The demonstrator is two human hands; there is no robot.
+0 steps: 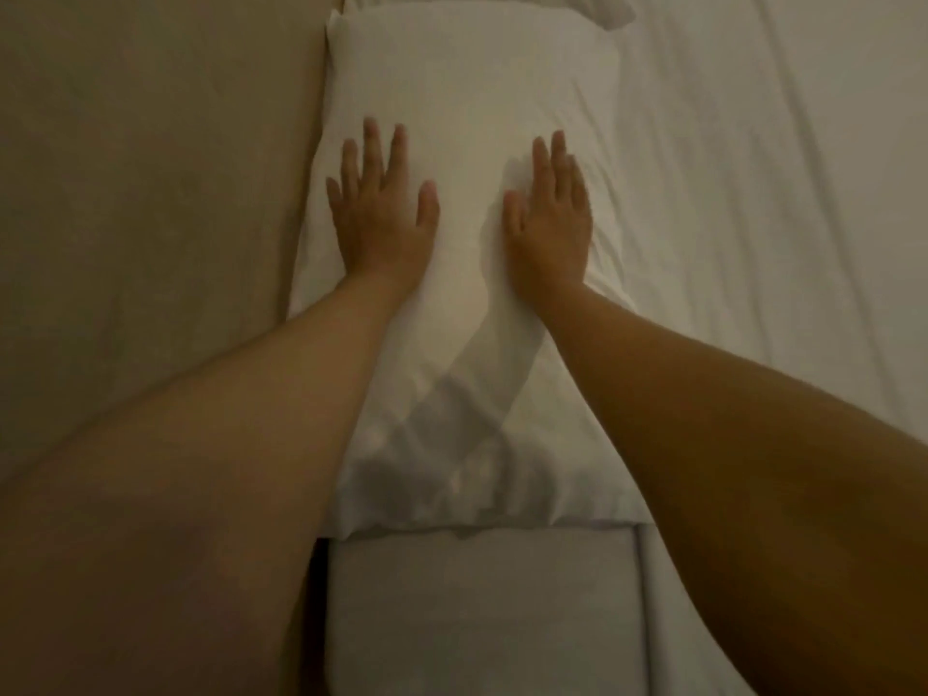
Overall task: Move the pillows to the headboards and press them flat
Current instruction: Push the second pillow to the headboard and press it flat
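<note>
A white pillow (467, 92) lies lengthwise down the middle of the view, its left long edge against the beige padded headboard (150, 168). My left hand (381, 213) lies flat on the pillow with its fingers spread and straight. My right hand (552, 218) lies flat beside it, fingers straight and close together. Both palms press on the pillow's middle. A second white pillow (610, 10) shows only as a corner at the top edge.
The white bed sheet (778, 193) stretches to the right of the pillow, lightly creased. Below the pillow's near end the side of the mattress (477, 610) drops away. A dark gap (314, 620) runs between mattress and headboard.
</note>
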